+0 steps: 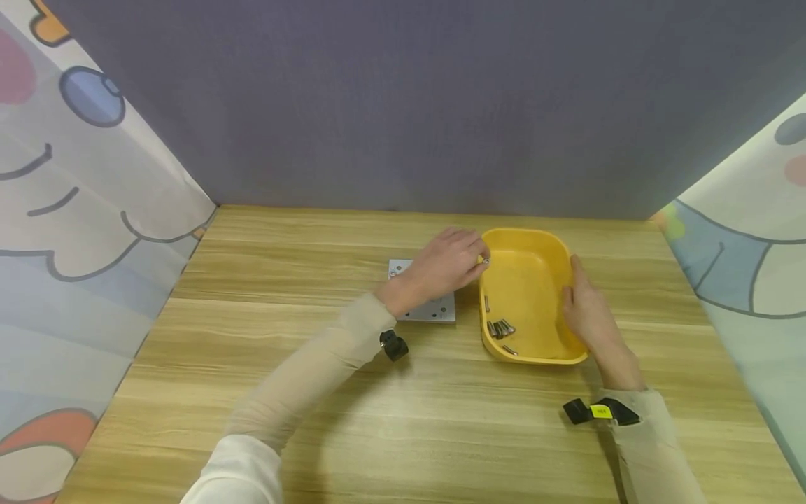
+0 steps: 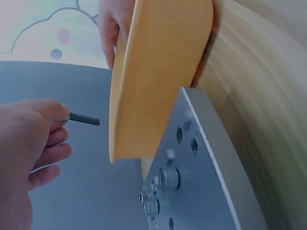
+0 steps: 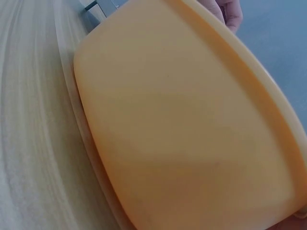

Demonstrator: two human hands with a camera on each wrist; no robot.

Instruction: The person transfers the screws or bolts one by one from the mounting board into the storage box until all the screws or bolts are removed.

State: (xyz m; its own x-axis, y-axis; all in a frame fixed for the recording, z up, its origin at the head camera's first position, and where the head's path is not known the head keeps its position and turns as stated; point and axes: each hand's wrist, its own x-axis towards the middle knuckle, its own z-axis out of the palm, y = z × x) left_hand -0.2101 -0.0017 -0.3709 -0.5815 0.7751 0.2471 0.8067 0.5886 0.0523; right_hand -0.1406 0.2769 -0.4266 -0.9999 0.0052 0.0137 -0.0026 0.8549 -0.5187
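Observation:
My left hand (image 1: 441,264) pinches a socket-head screw (image 2: 84,119) between thumb and fingertips, beside the left rim of a yellow bin (image 1: 529,276). In the left wrist view the screw's threaded shank points toward the bin. My right hand (image 1: 592,315) grips the bin's right wall, with the thumb over the rim and the fingers outside. Several loose screws (image 1: 501,329) lie on the bin's floor along its left side. Under my left forearm lies a grey metal plate (image 2: 211,191) with drilled holes. Several cap screws (image 2: 169,179) stand in it, heads raised above its face.
The wooden table (image 1: 403,434) bears both plate and bin, with the plate just left of the bin. A dark grey panel (image 1: 403,105) rises at the table's back edge. Cartoon-printed curtains (image 1: 82,210) hang at both sides.

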